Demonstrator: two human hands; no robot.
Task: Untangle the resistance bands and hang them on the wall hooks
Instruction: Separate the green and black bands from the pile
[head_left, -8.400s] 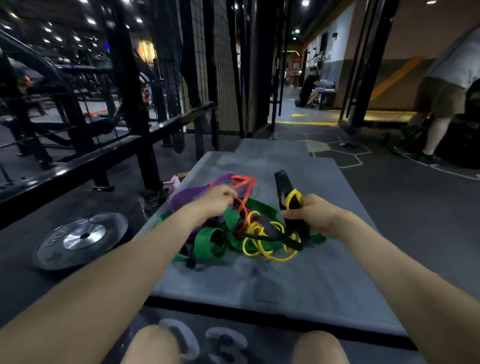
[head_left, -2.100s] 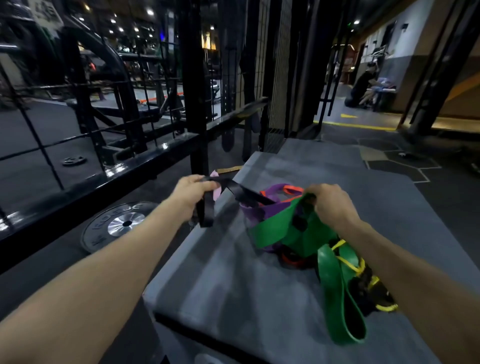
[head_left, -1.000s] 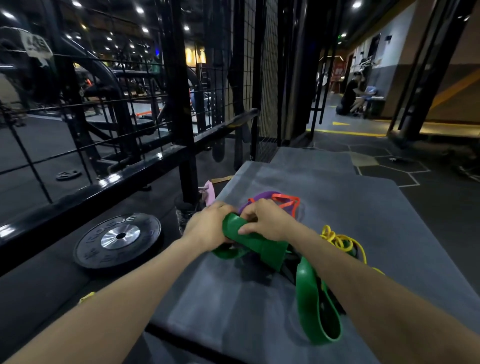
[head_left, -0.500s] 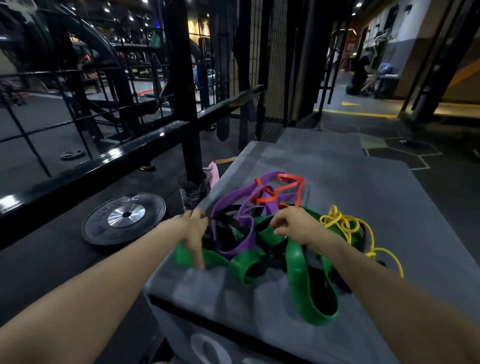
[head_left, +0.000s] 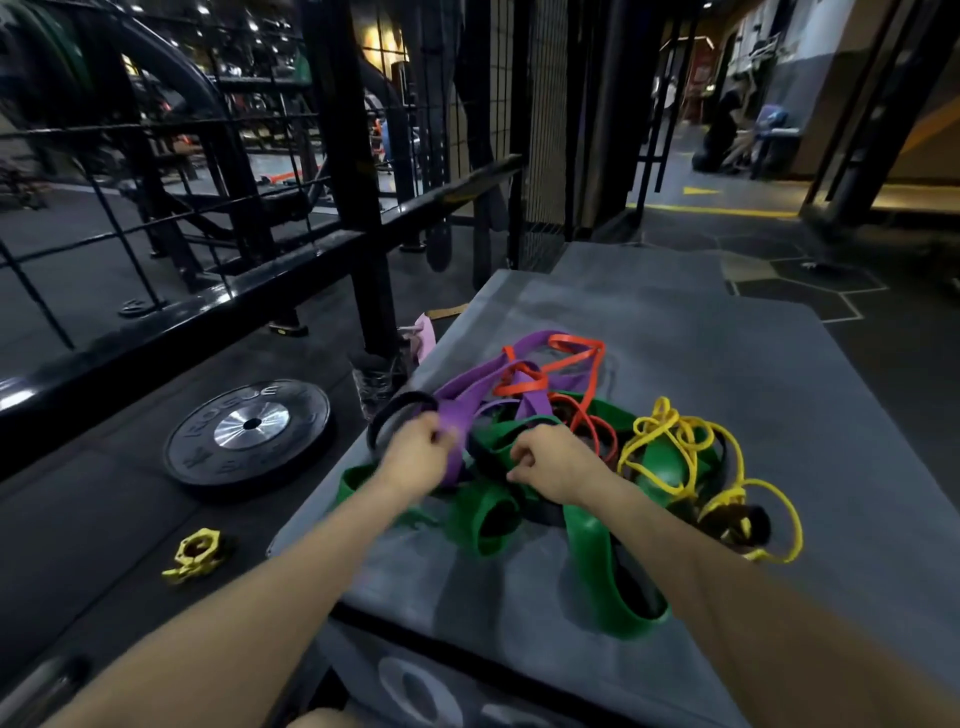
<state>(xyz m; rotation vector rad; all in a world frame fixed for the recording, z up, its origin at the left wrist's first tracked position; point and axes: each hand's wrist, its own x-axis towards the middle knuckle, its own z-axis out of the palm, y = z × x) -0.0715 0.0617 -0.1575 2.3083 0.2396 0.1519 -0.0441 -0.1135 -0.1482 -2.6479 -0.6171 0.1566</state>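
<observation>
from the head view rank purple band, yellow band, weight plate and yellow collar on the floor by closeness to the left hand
1. purple band: pinched in the left hand.
2. weight plate: floor, left.
3. yellow band: right of the pile.
4. yellow collar: floor, lower left. Items 2 to 4 are close calls.

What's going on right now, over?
Left hand pinches wide purple rubber band. Right hand grips wide green rubber band. Thin orange band crosses the purple one; nothing hung.

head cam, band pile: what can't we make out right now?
- Left hand: grips the purple band; fingers blurred.
- Right hand: fingers curl under, hiding what they hold.
- Black band: mostly buried in the pile.
- Wall hooks: none identifiable.
</observation>
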